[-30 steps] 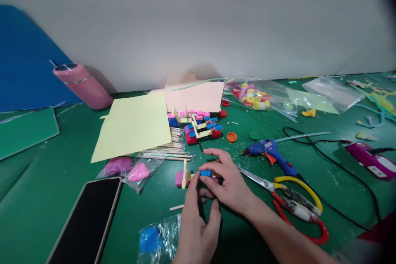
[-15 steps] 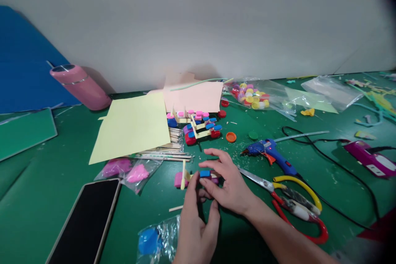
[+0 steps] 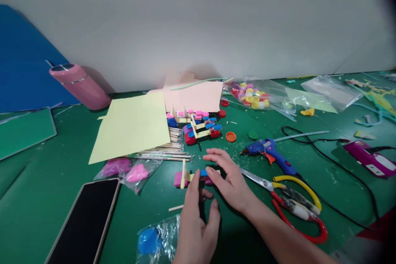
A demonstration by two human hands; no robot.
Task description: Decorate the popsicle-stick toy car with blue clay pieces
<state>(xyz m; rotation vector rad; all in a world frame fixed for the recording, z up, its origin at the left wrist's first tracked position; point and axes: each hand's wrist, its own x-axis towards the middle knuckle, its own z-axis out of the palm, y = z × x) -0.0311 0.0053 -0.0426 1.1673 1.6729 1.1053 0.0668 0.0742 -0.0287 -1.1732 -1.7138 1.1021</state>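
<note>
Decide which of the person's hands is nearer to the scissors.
Right. The right hand lies just left of the scissors, close to the blade tip. The left hand is farther left, toward the table's near edge.

Green table (image 3: 46, 214), pink bottle (image 3: 78, 84), blue glue gun (image 3: 272, 154).

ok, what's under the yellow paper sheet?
A pile of wooden sticks pokes out from under the right and lower edge of the yellow paper sheet. How far the pile runs, or what else lies beneath, is covered.
</note>
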